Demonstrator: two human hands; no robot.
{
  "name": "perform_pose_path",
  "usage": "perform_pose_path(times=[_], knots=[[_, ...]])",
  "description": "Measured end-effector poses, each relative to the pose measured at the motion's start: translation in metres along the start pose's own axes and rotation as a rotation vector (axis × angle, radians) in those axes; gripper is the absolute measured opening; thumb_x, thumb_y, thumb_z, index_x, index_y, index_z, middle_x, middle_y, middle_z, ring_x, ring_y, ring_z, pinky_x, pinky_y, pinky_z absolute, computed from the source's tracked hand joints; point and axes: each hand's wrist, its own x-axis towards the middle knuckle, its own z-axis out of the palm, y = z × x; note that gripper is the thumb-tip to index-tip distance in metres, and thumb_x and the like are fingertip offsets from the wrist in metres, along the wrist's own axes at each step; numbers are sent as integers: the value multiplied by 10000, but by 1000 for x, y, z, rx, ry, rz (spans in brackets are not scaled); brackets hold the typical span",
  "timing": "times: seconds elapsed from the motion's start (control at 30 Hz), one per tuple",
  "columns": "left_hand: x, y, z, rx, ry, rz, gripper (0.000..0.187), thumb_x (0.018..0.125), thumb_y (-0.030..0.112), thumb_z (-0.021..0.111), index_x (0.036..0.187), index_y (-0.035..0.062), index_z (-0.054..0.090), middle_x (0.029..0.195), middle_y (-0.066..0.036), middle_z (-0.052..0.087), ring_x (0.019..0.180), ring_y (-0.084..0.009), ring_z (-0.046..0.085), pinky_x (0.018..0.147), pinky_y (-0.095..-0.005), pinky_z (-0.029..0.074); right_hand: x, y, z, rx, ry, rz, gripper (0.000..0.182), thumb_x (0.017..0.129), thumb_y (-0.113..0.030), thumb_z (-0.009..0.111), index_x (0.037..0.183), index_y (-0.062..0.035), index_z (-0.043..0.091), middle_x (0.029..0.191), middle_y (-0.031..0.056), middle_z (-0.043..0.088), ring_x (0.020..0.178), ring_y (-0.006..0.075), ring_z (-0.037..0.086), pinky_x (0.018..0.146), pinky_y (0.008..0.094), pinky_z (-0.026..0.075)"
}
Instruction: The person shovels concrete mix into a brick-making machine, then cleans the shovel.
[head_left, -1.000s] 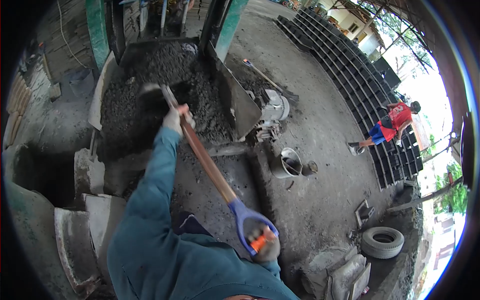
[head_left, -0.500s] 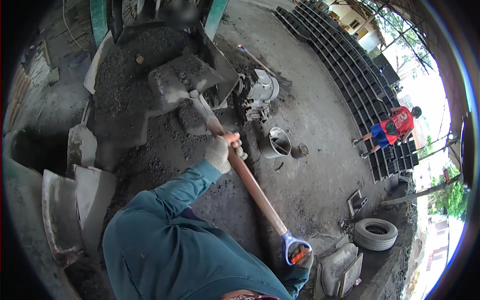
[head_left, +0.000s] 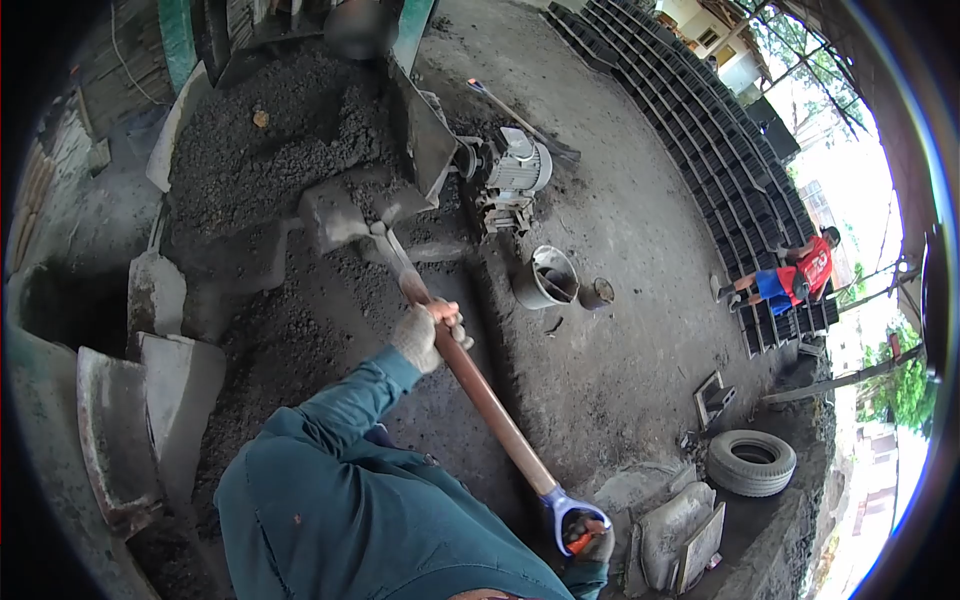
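A shovel (head_left: 480, 388) slants from upper left to lower right. My left hand (head_left: 432, 335), in a worn glove with bare fingertips, is wrapped round the middle of its shaft. My right hand (head_left: 588, 536), also gloved, is closed on the blue D-handle at the lower right. The shovel's grey blade (head_left: 332, 219) is at the edge of the dark, grainy mix (head_left: 270, 140), with a little material near it.
A motor (head_left: 518, 165) stands right of the metal trough wall (head_left: 425, 130). Nearby are a bucket (head_left: 546, 278), a small can (head_left: 597, 293) and another shovel (head_left: 510, 112). A tyre (head_left: 751, 463) lies lower right. A person in red (head_left: 815, 263) is beside stacked blocks (head_left: 690, 130).
The shovel blade has drawn back down from the trough, and both my hands have moved slightly down and left with the shaft. The person in red has bent further over.
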Motion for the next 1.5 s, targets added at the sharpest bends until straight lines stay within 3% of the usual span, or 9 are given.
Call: perform_pose_path(times=[0.27, 0.4, 0.6, 0.77, 0.8, 0.87, 1.03, 1.27, 1.5], knots=[[105, 229, -19, 237, 184, 178, 155, 820, 121, 622, 733, 87, 499, 678, -62, 500, 516, -196, 499, 566, -424, 452, 20, 18, 272, 361, -247, 137, 189, 800, -151, 655, 935, -35, 588, 720, 85, 582, 602, 245, 575, 562, 379, 498], [162, 330, -28, 325, 222, 469, 141, 834, 142, 634, 847, 80, 508, 652, -65, 509, 511, -209, 508, 507, -391, 465, 15, 0, 380, 125, -434, -123, 264, 902, -268, 646, 1000, -32, 579, 812, 102, 644, 715, 244, 645, 655, 389, 543], [57, 218, 76, 22, -13, 329, 230, 896, 213, 650, 882, 135, 434, 648, -19, 483, 537, -171, 514, 627, -434, 478, -1, -89, 235, 274, -464, -501, 482, 788, -334, 673, 1086, 30, 567, 795, 163, 639, 613, 252, 616, 605, 369, 535], [-5, 98, 96, -221, -399, 91, 442, 883, 523, 641, 753, 101, 626, 720, -54, 590, 767, -259, 588, 814, -490, 442, 4, -198, 82, -426, 117, -1428, 365, 857, -311, 661, 979, 26, 594, 794, 136, 615, 613, 222, 590, 577, 352, 513], [-9, 76, 100, -268, -354, 93, 480, 878, 547, 631, 781, 77, 644, 758, -82, 590, 830, -270, 573, 844, -507, 443, -11, -233, 90, -700, 156, -1684, 353, 888, -312, 639, 960, 32, 599, 797, 123, 608, 620, 215, 585, 570, 350, 511], [-27, 41, 104, -379, -369, 28, 546, 873, 593, 607, 865, 51, 675, 843, -126, 629, 885, -303, 582, 890, -523, 448, -31, -273, 118, -469, 271, -1961, 421, 919, -373, 622, 892, 47, 613, 807, 111, 604, 638, 219, 593, 557, 362, 512], [-74, 3, 94, -250, -595, 197, 638, 894, 634, 537, 1020, 26, 682, 996, -202, 664, 1012, -367, 618, 946, -583, 454, -87, -381, 123, -485, 540, -2360, 340, 928, -262, 592, 873, 70, 634, 707, 140, 616, 622, 251, 628, 578, 372, 546], [-114, 62, 77, -218, -548, 444, 789, 822, 758, 497, 1051, 13, 620, 1085, -211, 643, 1050, -380, 609, 971, -569, 442, -168, -436, 254, -627, 496, -2603, 342, 957, -253, 554, 898, 74, 633, 795, 128, 639, 702, 235, 633, 685, 355, 538], [-72, 239, 31, -416, -563, 530, 761, 849, 737, 412, 877, 12, 640, 958, -173, 622, 1021, -342, 551, 960, -534, 403, -187, -356, 456, -511, 183, -2516, 368, 968, -291, 556, 967, 71, 621, 882, 124, 643, 796, 225, 634, 762, 336, 517]])
